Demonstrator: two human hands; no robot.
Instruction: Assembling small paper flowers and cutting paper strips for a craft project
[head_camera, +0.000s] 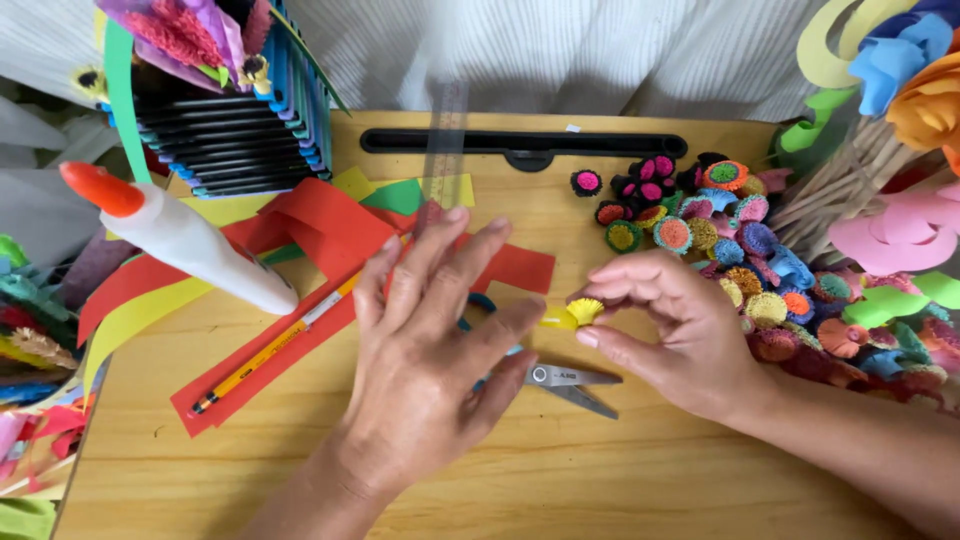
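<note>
scissors lie on the wooden table between our two hands, blades pointing right, their blue handle mostly hidden under our left hand. that hand is spread flat and open, fingers fanned, gripping nothing and hovering over the scissors and the edge of a red paper strip. our right hand is closed in a pinch on a small yellow fringed paper roll, thumb below and fingertips above, with its loose yellow tail trailing left toward the left hand. the roll sits just above the scissors, near the middle of the table.

around them it is crowded. a yellow pencil lies slantwise on the red strip, left of our left hand. a white glue bottle with an orange cap lies tilted further left, over red and yellow paper. a clear ruler points away from us, its near end behind the left fingertips. to the right of the right hand a heap of small rolled paper flower centres in pink, green, orange and blue presses close against the knuckles. a black rack of coloured sheets stands at the far left, and paper flowers on sticks crowd the right edge.
</note>
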